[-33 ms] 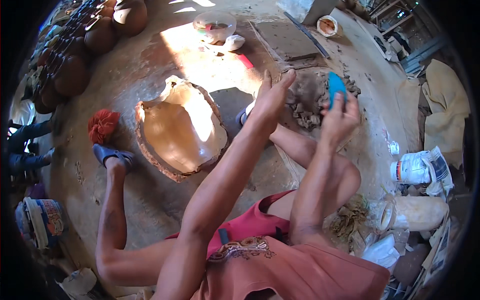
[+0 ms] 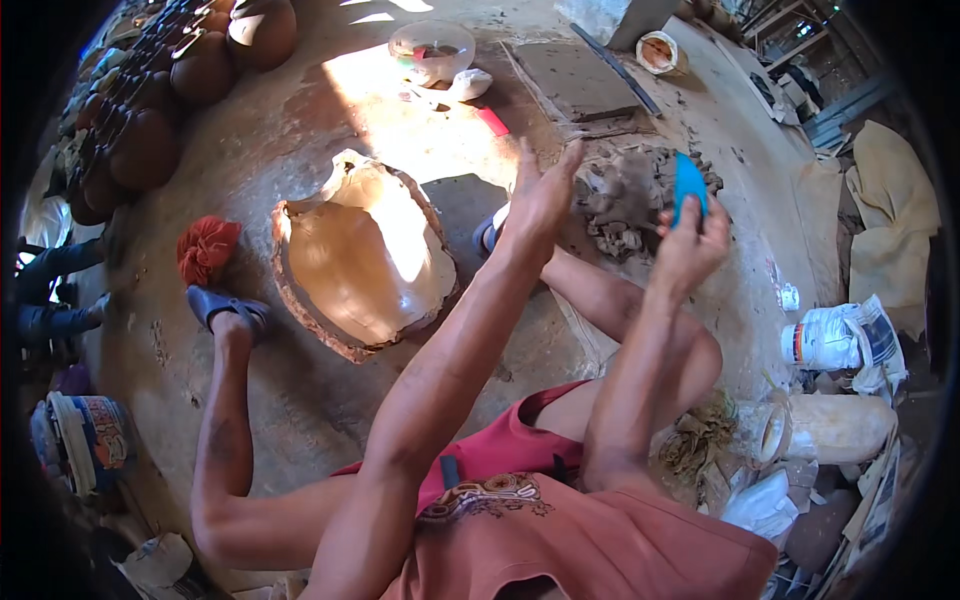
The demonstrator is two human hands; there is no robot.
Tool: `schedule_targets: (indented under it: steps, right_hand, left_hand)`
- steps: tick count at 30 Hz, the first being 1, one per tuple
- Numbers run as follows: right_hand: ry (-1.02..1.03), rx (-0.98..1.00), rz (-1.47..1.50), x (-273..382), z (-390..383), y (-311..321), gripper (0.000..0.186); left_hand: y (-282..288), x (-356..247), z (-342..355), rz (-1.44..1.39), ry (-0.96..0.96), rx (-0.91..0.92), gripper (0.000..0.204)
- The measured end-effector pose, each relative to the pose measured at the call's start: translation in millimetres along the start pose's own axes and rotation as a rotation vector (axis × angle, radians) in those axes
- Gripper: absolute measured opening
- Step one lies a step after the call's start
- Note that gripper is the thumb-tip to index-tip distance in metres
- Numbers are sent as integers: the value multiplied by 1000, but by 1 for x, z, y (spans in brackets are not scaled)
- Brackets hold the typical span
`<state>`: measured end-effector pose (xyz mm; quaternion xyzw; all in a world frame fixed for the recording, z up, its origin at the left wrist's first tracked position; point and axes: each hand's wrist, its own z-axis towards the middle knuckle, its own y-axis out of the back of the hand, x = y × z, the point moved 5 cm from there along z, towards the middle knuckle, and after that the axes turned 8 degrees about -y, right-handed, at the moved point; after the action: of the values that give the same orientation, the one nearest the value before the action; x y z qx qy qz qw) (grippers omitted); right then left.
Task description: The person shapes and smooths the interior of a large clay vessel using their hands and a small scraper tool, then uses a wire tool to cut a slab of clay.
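My left hand (image 2: 545, 200) is held out flat with thumb and fingers apart, and nothing is in it. It is near the left edge of a heap of grey-brown wet clay (image 2: 625, 200). A thin, curved blue scraper (image 2: 688, 182) points upward from my right hand (image 2: 692, 245), pinched between thumb and fingers. That hand hovers by the clay heap's right side. Left of my left forearm, a large open clay-like shell (image 2: 345, 255) with a ragged, broken rim lies on the floor, its smooth inside lit by sun.
A clear round basin (image 2: 430, 55) and a red flat piece (image 2: 492, 121) lie beyond. An orange cloth bundle (image 2: 207, 250) is by my left foot. Rows of round clay pots (image 2: 200, 72) stand far left. White buckets (image 2: 825, 345) and scraps crowd the right.
My right hand has moved slightly right and lower with the blue scraper. My left hand has shifted slightly left, still flat.
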<state>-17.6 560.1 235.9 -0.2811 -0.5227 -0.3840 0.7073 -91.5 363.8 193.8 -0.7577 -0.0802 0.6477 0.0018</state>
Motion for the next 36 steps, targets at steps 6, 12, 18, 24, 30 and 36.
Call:
schedule_targets:
  steps: [6, 12, 18, 24, 30, 36]
  right_hand:
    - [-144, 166, -40, -76, -4, 40, 24]
    - [-404, 629, -93, -118, -108, -63, 27]
    - [-502, 735, -285, -153, -181, -88, 26]
    - [-625, 749, -281, -176, -174, -113, 23]
    - [-585, 776, -295, -185, -166, -158, 25]
    - [-708, 706, -214, -186, -181, -153, 29]
  left_hand:
    - [211, 27, -13, 522, -425, -561, 72]
    - [389, 202, -21, 0, -37, -532, 85]
    - [352, 239, -47, -365, -100, -575, 76]
    - [234, 208, -111, -630, 238, -798, 73]
    - [275, 146, -117, 464, -252, -1017, 70]
    - [254, 38, -12, 561, -686, -203, 45]
